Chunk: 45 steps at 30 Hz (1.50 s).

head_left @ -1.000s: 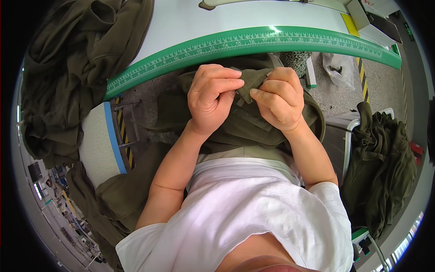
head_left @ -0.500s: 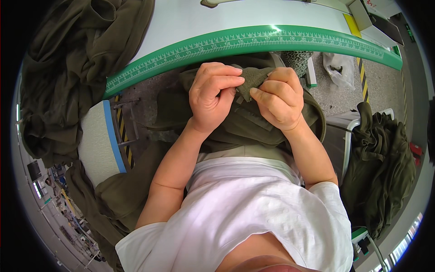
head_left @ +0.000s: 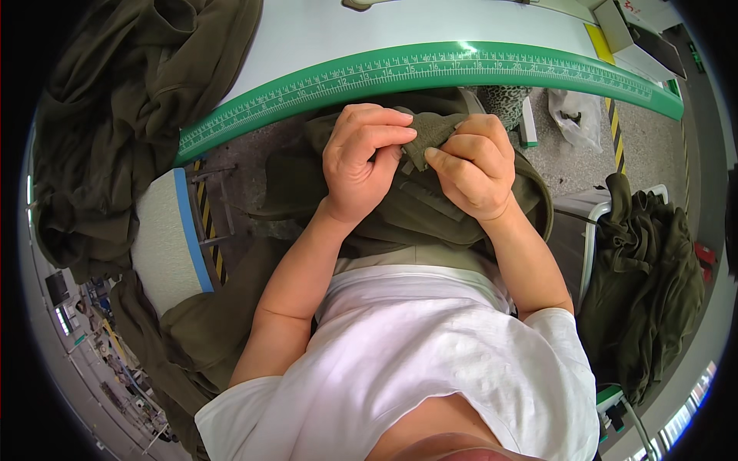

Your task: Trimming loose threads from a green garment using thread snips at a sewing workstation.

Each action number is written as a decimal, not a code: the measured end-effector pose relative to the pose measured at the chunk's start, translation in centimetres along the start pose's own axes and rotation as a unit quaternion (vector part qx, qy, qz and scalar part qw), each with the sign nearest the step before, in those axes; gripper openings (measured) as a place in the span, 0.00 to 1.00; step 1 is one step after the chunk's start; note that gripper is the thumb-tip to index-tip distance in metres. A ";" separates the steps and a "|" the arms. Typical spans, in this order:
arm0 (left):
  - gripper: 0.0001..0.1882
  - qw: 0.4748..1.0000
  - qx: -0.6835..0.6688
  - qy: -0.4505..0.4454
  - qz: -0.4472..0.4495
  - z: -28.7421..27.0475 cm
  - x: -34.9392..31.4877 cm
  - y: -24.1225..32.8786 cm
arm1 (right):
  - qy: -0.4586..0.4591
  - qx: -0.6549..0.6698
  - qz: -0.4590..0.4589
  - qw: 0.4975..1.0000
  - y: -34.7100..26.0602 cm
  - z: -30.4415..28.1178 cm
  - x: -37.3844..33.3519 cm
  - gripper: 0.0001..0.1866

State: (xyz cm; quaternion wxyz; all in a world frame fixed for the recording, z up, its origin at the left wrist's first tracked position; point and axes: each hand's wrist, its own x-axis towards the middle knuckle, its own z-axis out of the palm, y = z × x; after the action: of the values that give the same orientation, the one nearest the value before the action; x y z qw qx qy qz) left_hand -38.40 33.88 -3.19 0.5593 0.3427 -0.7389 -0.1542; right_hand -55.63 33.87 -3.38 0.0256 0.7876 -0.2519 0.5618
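Note:
An olive-green garment (head_left: 415,211) lies across my lap, one edge of it raised in front of me. My right hand (head_left: 478,165) pinches that edge between thumb and curled fingers. On the other side of the raised piece, my left hand (head_left: 363,157) has its thumb and fingertips closed on the cloth; exactly what lies under those fingertips is partly hidden. Between the two hands a small fold of the fabric shows, pointing down. Both hands are just short of the table's green edge.
A white table (head_left: 369,34) with a green ruler edge (head_left: 430,67) runs ahead of me. Olive garments (head_left: 146,92) are heaped at its left end. More dark green clothing (head_left: 646,284) hangs over a rack at right. A clear plastic bag (head_left: 576,123) lies on the floor.
Almost nothing differs. My left hand has shifted very slightly, while my right hand keeps its pinch on the cloth.

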 end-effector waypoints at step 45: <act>0.06 0.902 -0.243 -0.067 -0.350 -0.5 0.9 1.0 | -0.068 0.530 0.633 0.561 2.2 0.0 3.7 0.02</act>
State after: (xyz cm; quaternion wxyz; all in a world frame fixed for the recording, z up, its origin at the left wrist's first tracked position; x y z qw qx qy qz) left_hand -38.38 34.07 -1.74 0.4845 0.4211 -0.5467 -0.5376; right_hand -55.65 30.58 -0.61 -0.7753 0.3339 -0.3436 0.4116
